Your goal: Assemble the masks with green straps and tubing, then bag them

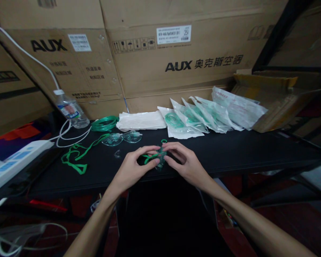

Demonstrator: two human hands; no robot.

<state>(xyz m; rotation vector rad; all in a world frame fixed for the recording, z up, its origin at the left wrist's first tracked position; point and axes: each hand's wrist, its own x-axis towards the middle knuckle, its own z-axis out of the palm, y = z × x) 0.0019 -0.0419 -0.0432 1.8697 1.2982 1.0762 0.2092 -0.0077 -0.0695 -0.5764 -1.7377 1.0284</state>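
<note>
Plainly, the large cardboard boxes (pixel 203 50) stand upright behind a black table (pixel 230 153). The person's forearms enter from the lower part of the view and slant inward over the table's near edge, elbows wide, wrists close. Beyond them, white-and-clear pouches (pixel 178 123) stand overlapping in a row along the back, with a folded white stack (pixel 141 120) just beside them.

The left hand (pixel 136 164) and the right hand (pixel 186 162) face each other, backs turned outward, fingers bent and fingertips nearly meeting. On each, the thumb lies below and the index finger above, so both make a narrow, rounded pinch. Between them they hold a clear plastic piece (pixel 161 157) from its two sides, low over the table near its front edge; whether it touches the tabletop I cannot tell.

Left of the hands lie two clear mask-like shells (pixel 121 138), side by side. A short green strap (pixel 147 157) shows within the curve of the left hand, and a tiny green ring (pixel 164 141) sits just past the fingertips.
</note>
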